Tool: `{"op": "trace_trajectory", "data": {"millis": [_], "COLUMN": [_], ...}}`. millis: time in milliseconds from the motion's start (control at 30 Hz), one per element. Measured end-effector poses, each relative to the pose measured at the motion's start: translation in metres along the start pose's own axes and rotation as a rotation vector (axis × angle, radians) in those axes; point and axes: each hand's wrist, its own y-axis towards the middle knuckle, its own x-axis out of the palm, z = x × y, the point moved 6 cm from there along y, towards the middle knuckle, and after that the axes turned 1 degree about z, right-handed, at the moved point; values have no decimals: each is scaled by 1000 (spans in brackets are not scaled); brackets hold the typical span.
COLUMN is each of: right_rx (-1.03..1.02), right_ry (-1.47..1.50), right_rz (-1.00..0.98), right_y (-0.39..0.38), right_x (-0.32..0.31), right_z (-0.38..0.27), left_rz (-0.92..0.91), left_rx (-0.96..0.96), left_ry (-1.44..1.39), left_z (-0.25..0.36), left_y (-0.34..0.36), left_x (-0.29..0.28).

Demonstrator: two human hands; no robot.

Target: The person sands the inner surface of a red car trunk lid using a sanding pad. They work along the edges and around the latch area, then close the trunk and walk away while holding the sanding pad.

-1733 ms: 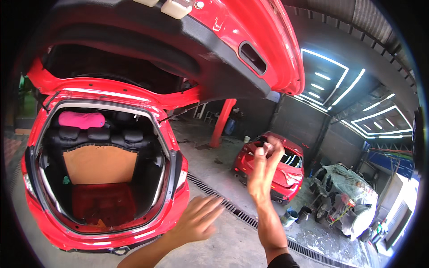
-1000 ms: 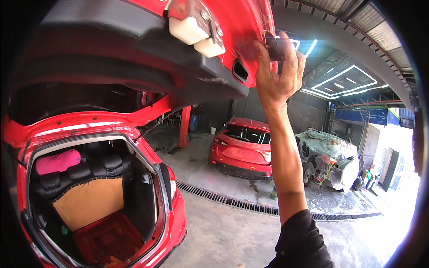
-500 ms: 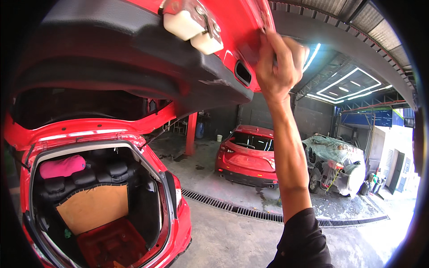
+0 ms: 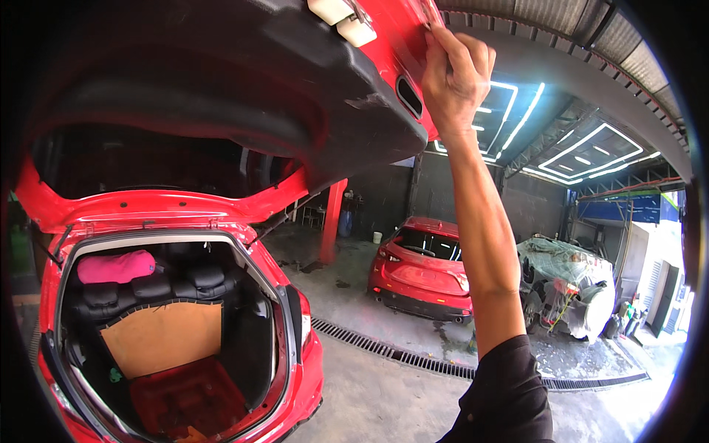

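My right hand [image 4: 459, 83] is raised high at the outer edge of a lifted red tailgate [image 4: 396, 53]. Its fingers are curled and pinched together against that edge; anything small between them is hidden. Black trim lining [image 4: 244, 88] covers most of the tailgate's inner side. To the left of the hand, a latch with white block-like covers [image 4: 356, 32] shows at the top of the picture. A dark oval opening [image 4: 408, 97] sits in the red metal just below and left of my knuckles. My left hand does not show.
Below the tailgate is the open boot of the red car [image 4: 309, 354], with a tan board [image 4: 166, 336] and a pink bundle [image 4: 117, 266]. Another red car [image 4: 422, 269] and a sheet-covered vehicle [image 4: 567, 277] stand beyond a floor drain grate [image 4: 413, 360]. A red post [image 4: 334, 221] rises behind.
The view has shifted, so the boot and parked cars sit slightly further right and the latch higher. My right hand stays at the tailgate edge, its fingers still pinched.
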Motion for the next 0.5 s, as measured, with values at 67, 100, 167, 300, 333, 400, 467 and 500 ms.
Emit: {"op": "trace_trajectory", "data": {"millis": [67,100,167,300,333,400,467,500], "right_rx": [-63,-13,38,-3,-76,-53,-3,64], "right_ry": [21,27,6,30,40,36,1,9], "right_rz": [23,20,-9,-26,-10,4,-70,-46], "right_y": [20,25,-4,12,32,28,-9,-24], "right_x": [15,21,20,42,54,60,42,37], "right_z": [-6,-9,15,12,7,23,50,58], "left_rz": [75,-174,-113,-36,-18,22,68,88], "left_rx": [-90,-109,-93,-128,-132,-123,-87,-72], "left_ry": [-125,-68,-143,-161,-165,-152,-132,-144], "left_z": [-9,-14,-17,-25,-25,-25,-17,-8], "left_y": [-14,-8,-13,-32,-33,-27,-9,-1], "left_x": [5,12,3,-6,-9,-20,-32,-31]}}
